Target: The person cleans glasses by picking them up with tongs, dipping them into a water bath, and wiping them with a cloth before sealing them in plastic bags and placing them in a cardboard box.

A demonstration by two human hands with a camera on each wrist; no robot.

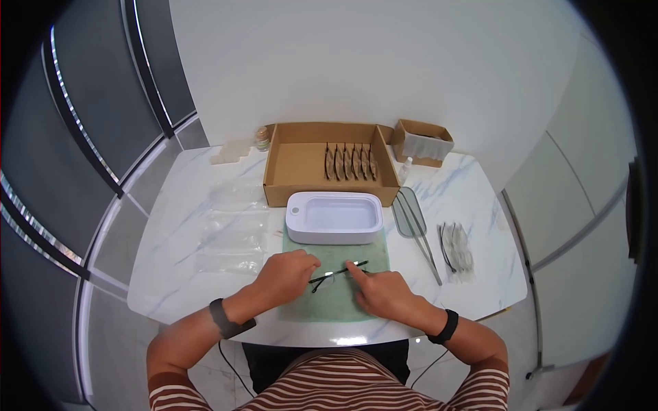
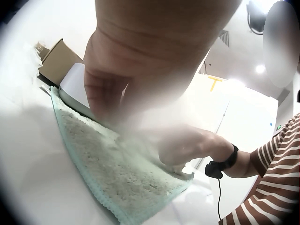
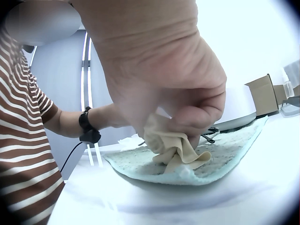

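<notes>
Dark-framed glasses (image 1: pixel 329 275) are between the two hands, over a green cloth mat (image 1: pixel 329 309). My left hand (image 1: pixel 277 279) has curled fingers at the left end of the frame and grips it there; the exact contact is hidden, and my left hand (image 2: pixel 140 61) is blurred in the left wrist view. My right hand (image 1: pixel 391 296) is at the other end, index finger against the frame. In the right wrist view, my right hand (image 3: pixel 173 84) pinches a crumpled beige cloth (image 3: pixel 176 149) above the mat (image 3: pixel 225 154), with part of the glasses (image 3: pixel 209 136) behind the fingers.
A white tub-shaped device (image 1: pixel 334 238) stands behind the mat, before a cardboard box (image 1: pixel 295 164) holding several wrapped items. Right are a mesh strainer (image 1: pixel 410 212), tweezers (image 1: pixel 428 255), bagged glasses (image 1: pixel 458 252) and a smaller box (image 1: pixel 421 140). Clear plastic bags (image 1: pixel 233 240) lie left.
</notes>
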